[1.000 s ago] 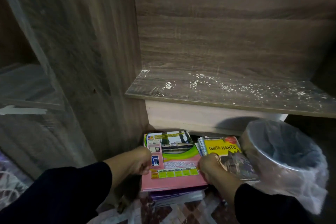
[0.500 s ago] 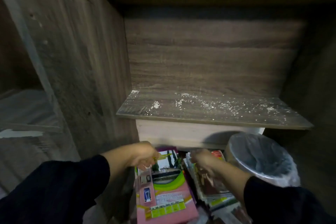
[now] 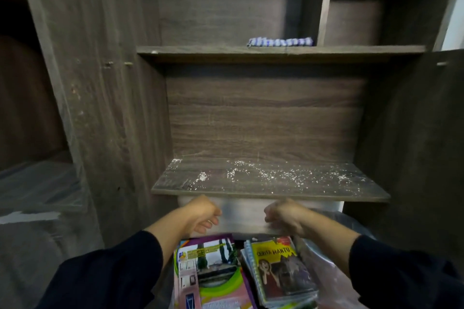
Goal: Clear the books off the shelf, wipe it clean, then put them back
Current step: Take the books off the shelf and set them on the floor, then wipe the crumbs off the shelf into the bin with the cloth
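Note:
The empty wooden shelf (image 3: 271, 183) is dusted with white specks. Below it, two stacks of books lie on the floor: a pink and green one (image 3: 213, 276) on the left and a yellow "Cerita Hantu" one (image 3: 281, 271) on the right. My left hand (image 3: 203, 216) and my right hand (image 3: 283, 216) hover just under the shelf's front edge, above the books. Both are blurred, with fingers loosely curled and nothing in them. A folded blue and white striped cloth (image 3: 280, 42) lies on the shelf above.
A bin with a clear plastic liner (image 3: 329, 273) stands right of the books. Dark wooden cabinet walls (image 3: 113, 120) close in on both sides. A plastic-covered surface (image 3: 37, 183) sits at the left.
Both hands have let go of the book stacks and risen to just below the shelf. The view has tilted up, showing the upper shelf and the cloth.

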Tool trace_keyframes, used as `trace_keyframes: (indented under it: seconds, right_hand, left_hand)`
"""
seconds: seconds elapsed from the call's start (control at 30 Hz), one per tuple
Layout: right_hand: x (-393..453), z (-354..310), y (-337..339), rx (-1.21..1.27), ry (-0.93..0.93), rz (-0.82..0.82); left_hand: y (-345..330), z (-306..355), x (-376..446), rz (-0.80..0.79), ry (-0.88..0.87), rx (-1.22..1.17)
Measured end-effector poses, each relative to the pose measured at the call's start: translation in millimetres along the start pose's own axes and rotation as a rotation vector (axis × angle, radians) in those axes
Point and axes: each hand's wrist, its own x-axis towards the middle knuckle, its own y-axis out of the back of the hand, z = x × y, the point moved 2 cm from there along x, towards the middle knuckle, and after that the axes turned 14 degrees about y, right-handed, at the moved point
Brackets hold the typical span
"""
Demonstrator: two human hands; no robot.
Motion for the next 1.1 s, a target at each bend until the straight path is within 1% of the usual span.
trace_keyframes:
  seconds: [0.13,0.23,0.3,0.37,0.53,0.6,0.7,0.77,0.83,0.9,0.97,1.03,1.07,1.1]
  right_hand:
    - [21,-1,5,-0.005,-0.062,-0.164]
    - [39,-7,6,0.027,-0.037,-0.252]
    - [42,-9,9,0.004,-0.029,-0.272]
    - [40,-5,13,-0.037,-0.013,-0.275]
    - [38,4,20,-0.08,-0.035,-0.288]
    - [39,0,20,-0.057,-0.032,-0.289]
    - [40,-9,19,0.003,-0.009,-0.271]
    - [39,-13,19,0.046,0.004,-0.272]
    - [39,-19,20,0.076,0.017,-0.282]
    - [40,-26,26,0.097,0.039,-0.29]
    - [42,-35,34,0.142,0.063,-0.274]
    - [41,-49,44,0.182,0.103,-0.206]
    - [37,-59,50,0.185,0.142,-0.155]
    - [33,-71,56,0.18,0.196,-0.099]
  left_hand:
    - [-1,15,17,-0.004,0.001,-0.041]
    - [-4,31,28,-0.092,-0.051,-0.073]
    - [-5,40,31,-0.148,-0.082,-0.066]
    - [-6,42,34,-0.166,-0.111,-0.053]
    - [-11,43,42,-0.153,-0.099,0.009]
    - [-15,49,39,-0.145,-0.104,0.004]
    - [-17,72,18,-0.086,-0.214,0.004]
    - [-10,103,-2,-0.009,-0.346,-0.055]
    - [8,145,-24,0.127,-0.541,-0.119]
    - [32,194,-51,0.347,-0.749,-0.148]
    - [57,239,-81,0.589,-0.92,-0.125]
    - [78,277,-108,0.794,-1.037,-0.079]
    - [86,294,-116,0.864,-1.077,-0.041]
    - [93,308,-122,0.9,-1.082,-0.002]
